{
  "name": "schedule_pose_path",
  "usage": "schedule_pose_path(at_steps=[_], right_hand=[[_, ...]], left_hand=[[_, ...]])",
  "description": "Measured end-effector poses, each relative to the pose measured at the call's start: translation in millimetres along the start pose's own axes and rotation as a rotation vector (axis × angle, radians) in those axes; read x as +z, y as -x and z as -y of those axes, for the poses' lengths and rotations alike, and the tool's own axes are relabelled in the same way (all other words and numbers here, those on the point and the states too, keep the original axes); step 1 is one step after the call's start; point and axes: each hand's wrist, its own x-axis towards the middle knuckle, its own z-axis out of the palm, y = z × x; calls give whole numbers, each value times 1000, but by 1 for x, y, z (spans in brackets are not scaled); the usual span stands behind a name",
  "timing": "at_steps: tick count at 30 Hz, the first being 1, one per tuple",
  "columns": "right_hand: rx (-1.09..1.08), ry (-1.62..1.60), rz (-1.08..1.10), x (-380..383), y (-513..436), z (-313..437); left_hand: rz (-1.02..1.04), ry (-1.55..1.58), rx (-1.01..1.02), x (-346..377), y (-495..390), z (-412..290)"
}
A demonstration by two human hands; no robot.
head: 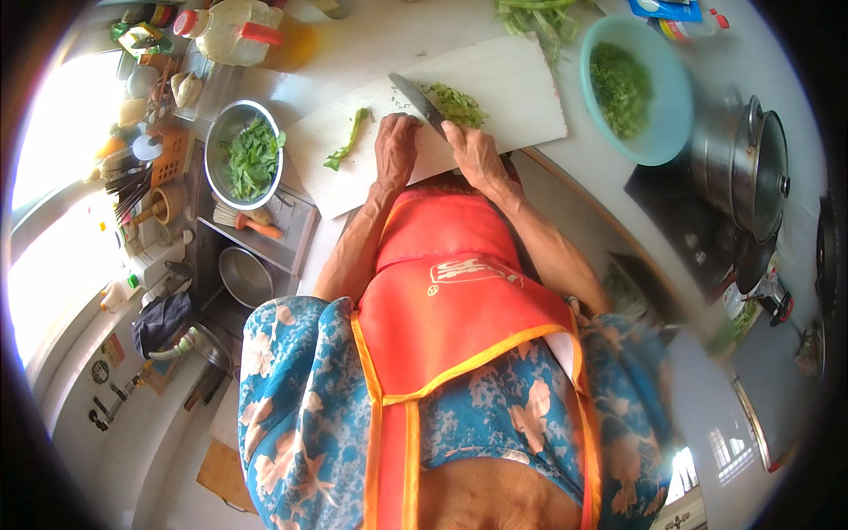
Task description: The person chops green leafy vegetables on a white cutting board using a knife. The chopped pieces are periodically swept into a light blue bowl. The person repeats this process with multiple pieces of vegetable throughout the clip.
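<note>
On a white cutting board (523,86) my right hand (474,154) grips a kitchen knife (419,101), its blade pointing up and to the left. My left hand (397,147) rests on the board just left of the blade with its fingers curled; whether something lies under the fingertips is hidden. Chopped green stems (458,105) form a pile right of the blade. A longer green stalk piece (348,140) lies on the board to the left of my left hand. Small dark bits are scattered near the knife's tip.
A metal bowl of green leaves (253,159) stands left of the board, a light-blue basin (669,126) with chopped greens to the right. Leafy stalks (540,20) lie beyond the board. A steel pot (725,165) stands at far right, an oil jug (235,33) at upper left.
</note>
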Motion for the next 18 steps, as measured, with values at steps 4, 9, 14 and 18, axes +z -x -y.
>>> schedule_pose_path(at_steps=[4,9,14,18], right_hand=[[-46,2,117,-23,10,20],[12,59,172,-26,9,11],[-29,199,91,-8,7,10],[-24,15,32,0,4,6]], left_hand=[[5,-15,-16,1,3,4],[15,-8,-31,2,4,5],[-1,-5,2,2,1,4],[-16,-34,5,-1,0,1]])
